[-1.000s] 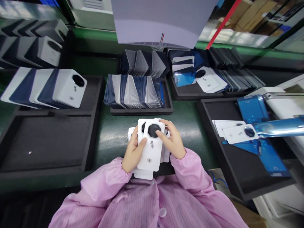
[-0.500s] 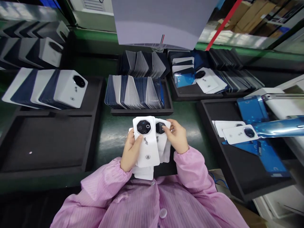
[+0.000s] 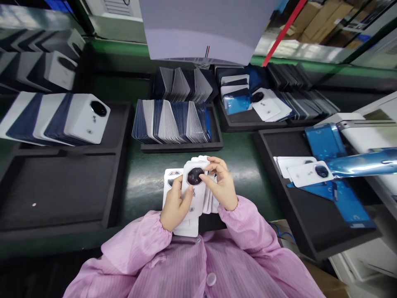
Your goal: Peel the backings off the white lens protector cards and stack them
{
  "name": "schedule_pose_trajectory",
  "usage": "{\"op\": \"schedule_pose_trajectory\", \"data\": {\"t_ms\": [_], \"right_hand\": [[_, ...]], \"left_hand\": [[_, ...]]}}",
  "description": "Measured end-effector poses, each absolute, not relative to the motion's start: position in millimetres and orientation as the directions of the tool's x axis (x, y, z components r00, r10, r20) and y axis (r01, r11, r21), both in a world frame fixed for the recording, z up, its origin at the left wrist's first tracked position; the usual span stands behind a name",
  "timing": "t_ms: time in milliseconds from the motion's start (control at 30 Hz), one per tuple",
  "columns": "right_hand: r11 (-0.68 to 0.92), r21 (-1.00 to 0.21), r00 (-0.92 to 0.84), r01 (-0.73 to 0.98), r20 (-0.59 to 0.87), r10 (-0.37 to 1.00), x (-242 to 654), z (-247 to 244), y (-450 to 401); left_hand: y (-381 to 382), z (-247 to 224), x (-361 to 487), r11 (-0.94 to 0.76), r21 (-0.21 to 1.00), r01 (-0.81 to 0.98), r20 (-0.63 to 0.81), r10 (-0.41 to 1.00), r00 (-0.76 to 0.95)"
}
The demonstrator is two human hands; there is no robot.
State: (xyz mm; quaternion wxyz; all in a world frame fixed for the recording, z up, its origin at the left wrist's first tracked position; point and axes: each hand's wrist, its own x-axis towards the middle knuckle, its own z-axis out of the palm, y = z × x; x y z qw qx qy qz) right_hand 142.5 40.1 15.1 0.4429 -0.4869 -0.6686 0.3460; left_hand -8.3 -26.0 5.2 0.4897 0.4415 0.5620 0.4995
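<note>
A fanned bunch of white phone back panels (image 3: 198, 203), each with a dark round-cornered camera patch, is held up in front of my chest. My left hand (image 3: 175, 205) grips the bunch from the left, its thumb across the front panel. On the other side, my right hand (image 3: 225, 186) has thumb and fingers closed at the front panel's upper right edge, by the camera patch. Other panel edges spread out behind, to the right. Behind my left hand, another white panel (image 3: 169, 176) shows its camera patch; its lower part is mostly hidden.
A black tray (image 3: 182, 147) of upright white and dark blue panels stands ahead. To the left, leaning panels (image 3: 93, 120) rest in a divided black tray (image 3: 62, 186). The right tray (image 3: 297, 219) holds white panels (image 3: 310, 174) and blue film (image 3: 356, 207).
The camera view has shifted slightly. The front panel now sits between both hands, with my right fingers on its edge. A panel with its camera patch has come into sight at the left.
</note>
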Motion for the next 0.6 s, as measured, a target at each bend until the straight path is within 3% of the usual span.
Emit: {"op": "schedule_pose_trajectory", "data": {"t_ms": [100, 200, 367, 600], "right_hand": [[0.329, -0.865, -0.123, 0.380, 0.305, 0.944, 143.6, 16.2, 38.9], [0.515, -0.718, -0.185, 0.468, 0.491, 0.851, 141.3, 18.3, 34.3], [0.832, -0.511, -0.468, 0.215, 0.694, 0.547, 136.3, 14.0, 29.8], [0.859, -0.501, -0.483, 0.101, 0.731, 0.483, 134.4, 6.3, 29.3]], "left_hand": [[-25.4, 5.5, -7.6, 0.117, 0.992, 0.037, -0.111, 0.985, -0.131], [-22.1, 4.9, -7.3, 0.118, 0.993, 0.010, -0.116, 0.984, -0.135], [-14.3, 3.8, -9.5, 0.079, 0.994, -0.077, -0.091, 0.981, -0.173], [-12.1, 1.5, -14.3, 0.054, 0.994, -0.099, -0.070, 0.983, -0.168]]}}
